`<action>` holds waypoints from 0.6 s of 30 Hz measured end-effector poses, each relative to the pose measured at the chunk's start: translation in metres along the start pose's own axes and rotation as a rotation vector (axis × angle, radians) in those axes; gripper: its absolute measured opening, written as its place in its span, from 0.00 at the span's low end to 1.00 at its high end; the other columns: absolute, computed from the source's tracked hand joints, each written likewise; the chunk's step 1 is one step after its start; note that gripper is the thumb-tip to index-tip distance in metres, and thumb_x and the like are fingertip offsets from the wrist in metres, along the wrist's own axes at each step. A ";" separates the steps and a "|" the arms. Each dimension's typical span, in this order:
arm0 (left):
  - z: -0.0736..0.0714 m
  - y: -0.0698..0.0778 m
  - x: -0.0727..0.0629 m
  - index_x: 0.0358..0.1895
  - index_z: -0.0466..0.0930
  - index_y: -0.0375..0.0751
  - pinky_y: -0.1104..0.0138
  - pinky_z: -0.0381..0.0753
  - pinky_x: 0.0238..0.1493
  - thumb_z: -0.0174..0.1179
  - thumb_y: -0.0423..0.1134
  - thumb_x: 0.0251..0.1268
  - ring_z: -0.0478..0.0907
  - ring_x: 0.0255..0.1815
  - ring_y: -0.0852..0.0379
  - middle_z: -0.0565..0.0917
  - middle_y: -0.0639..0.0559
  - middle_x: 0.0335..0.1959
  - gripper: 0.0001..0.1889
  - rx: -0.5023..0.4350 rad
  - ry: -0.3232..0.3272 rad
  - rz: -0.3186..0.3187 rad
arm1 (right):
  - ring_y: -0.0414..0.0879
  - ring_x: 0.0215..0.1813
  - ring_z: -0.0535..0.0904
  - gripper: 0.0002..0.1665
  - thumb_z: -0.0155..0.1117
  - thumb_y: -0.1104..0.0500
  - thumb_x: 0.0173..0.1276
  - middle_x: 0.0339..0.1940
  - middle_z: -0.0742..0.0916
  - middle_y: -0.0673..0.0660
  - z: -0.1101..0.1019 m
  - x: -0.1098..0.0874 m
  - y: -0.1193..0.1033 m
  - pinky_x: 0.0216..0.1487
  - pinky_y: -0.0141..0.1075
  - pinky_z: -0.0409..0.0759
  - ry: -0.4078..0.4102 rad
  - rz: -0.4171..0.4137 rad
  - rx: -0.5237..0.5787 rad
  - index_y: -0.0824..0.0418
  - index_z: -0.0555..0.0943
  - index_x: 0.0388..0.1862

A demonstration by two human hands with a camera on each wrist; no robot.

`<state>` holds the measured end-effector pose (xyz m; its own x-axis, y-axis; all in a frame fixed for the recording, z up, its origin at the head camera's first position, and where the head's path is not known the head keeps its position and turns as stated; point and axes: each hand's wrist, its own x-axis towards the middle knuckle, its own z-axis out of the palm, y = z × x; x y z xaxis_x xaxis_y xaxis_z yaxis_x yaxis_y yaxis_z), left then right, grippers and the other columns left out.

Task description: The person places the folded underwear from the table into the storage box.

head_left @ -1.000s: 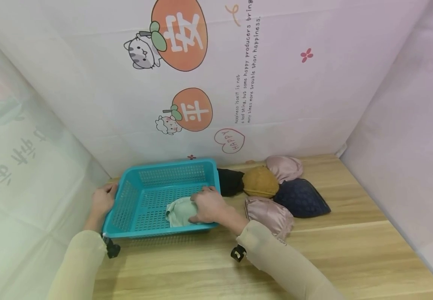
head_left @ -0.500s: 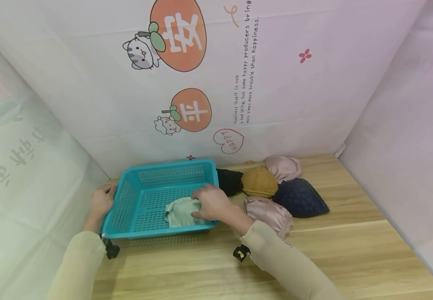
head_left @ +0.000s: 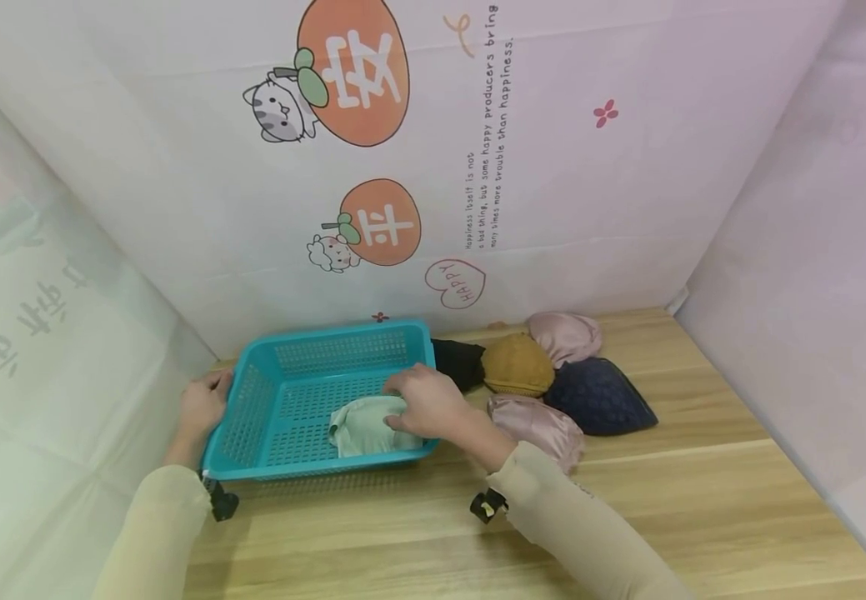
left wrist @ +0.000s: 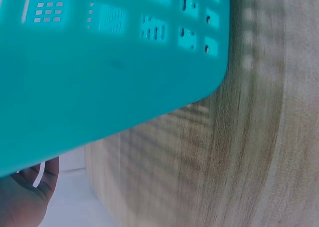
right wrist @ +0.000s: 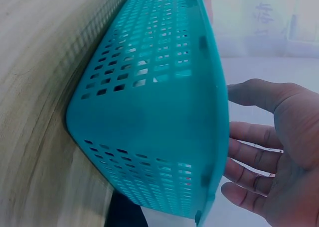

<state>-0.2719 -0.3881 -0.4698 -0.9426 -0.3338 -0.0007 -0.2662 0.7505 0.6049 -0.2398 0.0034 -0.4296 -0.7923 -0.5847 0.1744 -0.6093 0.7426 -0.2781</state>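
Note:
A turquoise plastic basket (head_left: 320, 337) stands on the table, and my left hand (head_left: 202, 404) grips its left rim. Inside, at the near right, lies a mint-green, cup-shaped garment (head_left: 368, 425) that looks like a folded bra. My right hand (head_left: 433, 404) hovers over the right rim above it, fingers loosely bent. In the right wrist view nothing shows between the thumb and fingers of that hand (right wrist: 294, 147). Only part of the left hand (left wrist: 30, 194) is visible in the left wrist view, next to the basket's edge.
Right of the basket lie several similar folded bras: black (head_left: 458, 364), mustard (head_left: 518, 365), navy (head_left: 601, 396) and two pink satin ones, one at the back (head_left: 565, 336) and one nearer (head_left: 541, 429). Printed cloth walls (head_left: 553, 208) enclose the wooden table (head_left: 688, 508).
My right hand has drawn slightly to the right, uncovering more of the mint-green bra. The left hand keeps its place on the basket.

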 end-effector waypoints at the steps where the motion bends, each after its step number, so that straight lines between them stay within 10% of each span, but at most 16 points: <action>1: 0.000 0.000 0.000 0.65 0.74 0.33 0.51 0.74 0.45 0.35 0.50 0.84 0.75 0.49 0.40 0.79 0.31 0.56 0.27 -0.002 -0.003 -0.005 | 0.46 0.55 0.82 0.23 0.72 0.43 0.63 0.53 0.89 0.47 -0.001 -0.001 0.001 0.49 0.41 0.83 0.000 0.004 0.005 0.50 0.85 0.55; 18: 0.000 -0.002 0.002 0.67 0.73 0.33 0.44 0.74 0.52 0.35 0.51 0.84 0.75 0.55 0.36 0.77 0.30 0.60 0.28 -0.020 -0.012 -0.009 | 0.41 0.43 0.81 0.23 0.71 0.43 0.64 0.41 0.87 0.45 -0.009 -0.010 0.005 0.35 0.33 0.78 0.027 0.013 0.032 0.50 0.84 0.55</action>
<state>-0.2729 -0.3901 -0.4707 -0.9426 -0.3336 -0.0157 -0.2708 0.7360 0.6205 -0.2355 0.0156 -0.4237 -0.8011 -0.5656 0.1955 -0.5976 0.7390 -0.3110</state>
